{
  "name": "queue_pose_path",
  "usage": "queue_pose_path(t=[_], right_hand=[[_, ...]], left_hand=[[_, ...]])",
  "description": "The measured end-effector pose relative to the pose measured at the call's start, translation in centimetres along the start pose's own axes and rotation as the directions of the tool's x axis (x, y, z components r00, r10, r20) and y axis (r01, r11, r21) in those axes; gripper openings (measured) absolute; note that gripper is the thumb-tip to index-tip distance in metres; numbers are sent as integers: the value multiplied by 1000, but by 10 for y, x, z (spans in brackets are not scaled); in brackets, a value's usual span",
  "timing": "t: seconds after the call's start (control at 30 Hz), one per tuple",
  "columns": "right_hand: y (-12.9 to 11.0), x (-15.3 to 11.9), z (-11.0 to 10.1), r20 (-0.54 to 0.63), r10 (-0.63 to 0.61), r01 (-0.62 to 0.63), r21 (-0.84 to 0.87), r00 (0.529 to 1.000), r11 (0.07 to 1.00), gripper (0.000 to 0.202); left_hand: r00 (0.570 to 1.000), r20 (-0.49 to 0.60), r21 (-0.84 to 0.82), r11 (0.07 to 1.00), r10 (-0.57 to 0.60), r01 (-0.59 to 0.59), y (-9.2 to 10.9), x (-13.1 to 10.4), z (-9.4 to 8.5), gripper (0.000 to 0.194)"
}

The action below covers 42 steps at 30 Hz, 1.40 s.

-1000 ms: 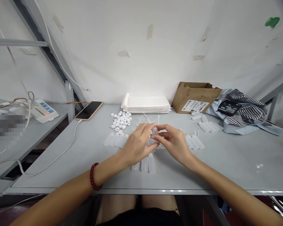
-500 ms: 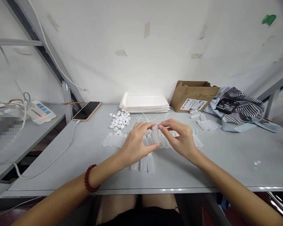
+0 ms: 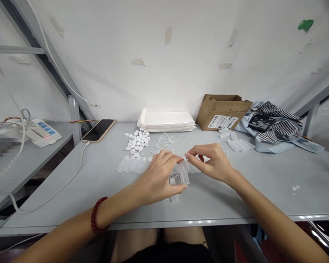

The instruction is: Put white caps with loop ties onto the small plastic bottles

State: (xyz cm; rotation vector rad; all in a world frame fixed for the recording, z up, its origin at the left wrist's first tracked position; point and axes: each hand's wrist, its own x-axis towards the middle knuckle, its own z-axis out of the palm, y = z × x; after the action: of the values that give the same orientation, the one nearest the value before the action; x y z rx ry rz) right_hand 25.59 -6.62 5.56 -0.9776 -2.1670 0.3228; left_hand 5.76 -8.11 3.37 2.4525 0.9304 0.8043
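Left hand (image 3: 161, 174): grip clamped on the clear bottle (image 3: 184, 174), with fingertips up by the neck and thumb down by the base.
Right hand (image 3: 215, 160): thumb and forefinger together at the tips, close by the bottle's neck – too small to tell whether pinching anything.
Clear bottle: held between the fingers of the left hand, in front of the right fingertips, leaning slightly.
Slip: possible under a sideways push at the neck, given so narrow a hold at the two ends.
Squeeze: likely to bow the wall if pressed too hard, judging by the thin, soft look.
Bottles underneath (image 3: 174, 198): partly hidden by the left hand, so easy to knock askew with a low wrist.
White strands (image 3: 168, 140): looped loosely beyond the hands – apt to snag on a fingertip and drag.
White caps (image 3: 138, 141): heaped near the bottle row (image 3: 128, 164), liable to roll and scatter if brushed by a sleeveless forearm on the table (image 3: 235, 204).
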Motion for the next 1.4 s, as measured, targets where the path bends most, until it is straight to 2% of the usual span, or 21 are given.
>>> queue_pose_path(t=[0.2,0.37,0.53,0.63,0.8,1.0,1.27,1.4], right_hand=[[-1,1,-6,120,39,-39,-1,992,999,26],[0,2,-9,181,144,-152,33,973,988,27],[-1,1,-14,186,232,-245,50,955,968,27],[-2,1,-14,202,227,-241,49,953,969,26],[-7,1,-14,351,205,-239,55,914,970,24],[-9,1,-14,387,189,-220,38,903,975,25],[-12,1,-11,540,162,-171,-34,826,985,24],[-12,0,-10,596,136,-143,-36,792,989,21]], left_hand=[[998,-53,-3,999,-42,42,1,1,-1,46],[997,-37,-14,998,-66,65,2,1,-3,47],[997,-22,-18,997,-69,68,4,1,-5,48],[998,-17,-18,998,-67,67,4,1,-5,49],[996,-22,-6,997,-81,81,4,1,-4,48],[997,12,-7,997,-78,78,5,0,-2,50],[991,107,52,996,-80,75,8,-3,2,39],[988,135,100,993,-74,60,10,-5,5,39]])
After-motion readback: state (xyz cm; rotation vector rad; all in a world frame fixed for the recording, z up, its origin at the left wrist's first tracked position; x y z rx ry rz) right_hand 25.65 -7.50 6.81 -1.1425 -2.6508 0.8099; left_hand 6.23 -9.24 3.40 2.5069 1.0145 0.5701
